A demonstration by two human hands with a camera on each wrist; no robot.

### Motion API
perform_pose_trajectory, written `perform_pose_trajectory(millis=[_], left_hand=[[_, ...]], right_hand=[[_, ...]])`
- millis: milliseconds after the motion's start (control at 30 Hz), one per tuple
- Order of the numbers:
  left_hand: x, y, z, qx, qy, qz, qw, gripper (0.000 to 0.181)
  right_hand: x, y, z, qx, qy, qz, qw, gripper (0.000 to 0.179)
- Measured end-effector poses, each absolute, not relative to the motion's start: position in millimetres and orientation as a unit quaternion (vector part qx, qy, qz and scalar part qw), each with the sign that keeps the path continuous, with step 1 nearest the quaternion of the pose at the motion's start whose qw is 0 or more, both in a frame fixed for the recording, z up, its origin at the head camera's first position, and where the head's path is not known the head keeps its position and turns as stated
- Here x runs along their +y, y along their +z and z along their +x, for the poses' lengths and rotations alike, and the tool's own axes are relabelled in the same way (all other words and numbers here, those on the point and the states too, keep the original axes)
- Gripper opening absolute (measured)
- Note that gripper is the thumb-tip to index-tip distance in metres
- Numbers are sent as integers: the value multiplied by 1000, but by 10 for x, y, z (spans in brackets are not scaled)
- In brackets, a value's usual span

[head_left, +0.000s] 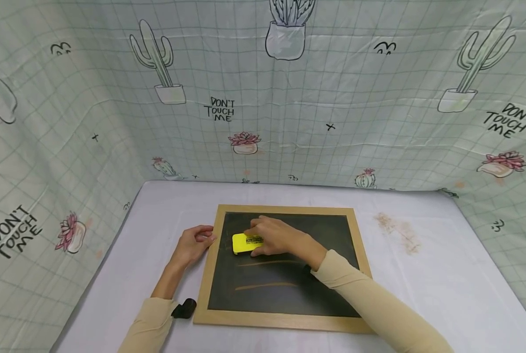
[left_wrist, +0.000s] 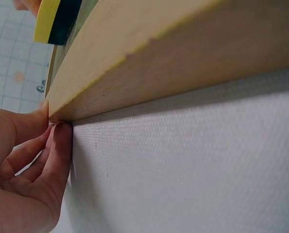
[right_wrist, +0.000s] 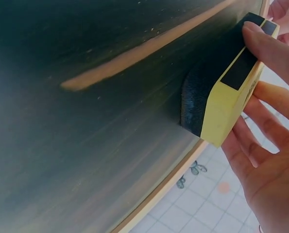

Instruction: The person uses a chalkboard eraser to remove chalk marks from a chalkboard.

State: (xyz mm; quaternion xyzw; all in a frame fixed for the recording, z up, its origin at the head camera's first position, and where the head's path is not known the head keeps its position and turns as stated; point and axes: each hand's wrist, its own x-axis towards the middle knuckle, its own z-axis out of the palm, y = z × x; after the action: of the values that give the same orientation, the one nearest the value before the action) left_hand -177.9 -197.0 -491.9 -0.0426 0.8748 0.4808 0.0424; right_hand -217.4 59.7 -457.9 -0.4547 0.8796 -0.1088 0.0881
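Observation:
A chalkboard (head_left: 285, 301) with a pale wooden frame lies on the white table, two orange-brown chalk lines across its dark surface. My right hand (head_left: 280, 236) grips a yellow chalkboard eraser (head_left: 243, 243) near the board's upper left. The right wrist view shows the thumb on one side of the eraser (right_wrist: 222, 114) and fingers on the other, its dark felt against the board beside a thick chalk line (right_wrist: 149, 51). At the left edge, my left hand (head_left: 195, 243) holds the wooden frame (left_wrist: 134, 73), thumb at its upper edge and fingertips against its side by the tabletop.
Brownish dust (head_left: 397, 230) marks the tabletop to the right of the board. A cloth curtain (head_left: 289, 98) printed with cacti and a grid surrounds the table at the back and sides. A black wrist device (head_left: 185, 309) sits at the left cuff.

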Motion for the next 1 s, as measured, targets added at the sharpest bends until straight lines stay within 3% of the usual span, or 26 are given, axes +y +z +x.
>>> perform_pose_trajectory(millis=[1000], left_hand=[[-1987, -4950, -1774, 873, 486, -34, 36, 33]], right_hand=[[1198, -4558, -2089, 897, -119, -420, 68, 58]])
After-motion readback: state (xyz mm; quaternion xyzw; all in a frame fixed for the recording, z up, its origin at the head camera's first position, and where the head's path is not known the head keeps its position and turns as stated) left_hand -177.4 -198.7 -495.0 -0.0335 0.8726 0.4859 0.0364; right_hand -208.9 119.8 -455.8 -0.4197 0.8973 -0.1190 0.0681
